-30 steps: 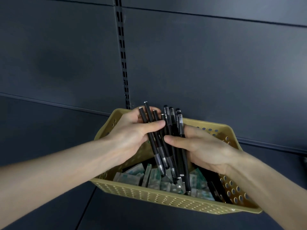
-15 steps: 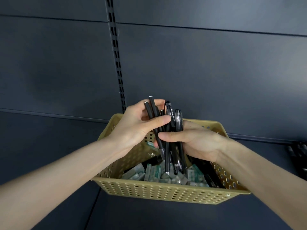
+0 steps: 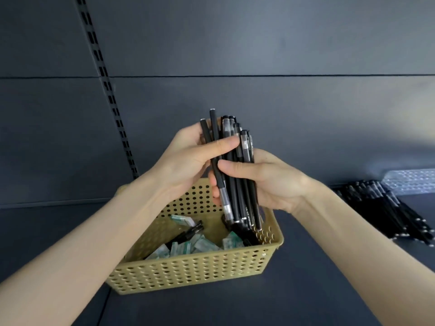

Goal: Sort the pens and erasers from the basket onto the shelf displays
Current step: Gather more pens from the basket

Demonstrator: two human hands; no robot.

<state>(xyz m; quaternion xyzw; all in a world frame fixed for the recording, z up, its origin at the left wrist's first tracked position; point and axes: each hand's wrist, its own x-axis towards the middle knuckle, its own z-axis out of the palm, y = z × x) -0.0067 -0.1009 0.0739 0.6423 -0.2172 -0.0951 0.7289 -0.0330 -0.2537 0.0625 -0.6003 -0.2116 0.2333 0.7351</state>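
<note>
Both hands, left hand (image 3: 188, 158) and right hand (image 3: 270, 182), grasp an upright bundle of black pens (image 3: 231, 170) above the yellow basket (image 3: 195, 271), where erasers (image 3: 188, 247) remain. A loosened grip could spill the uneven bundle back inside. More pens (image 3: 386, 208) lie on the shelf (image 3: 317, 278) to the right.

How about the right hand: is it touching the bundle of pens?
Touching. The head view shows the right hand with thumb and fingers curled round the bundle of pens.
</note>
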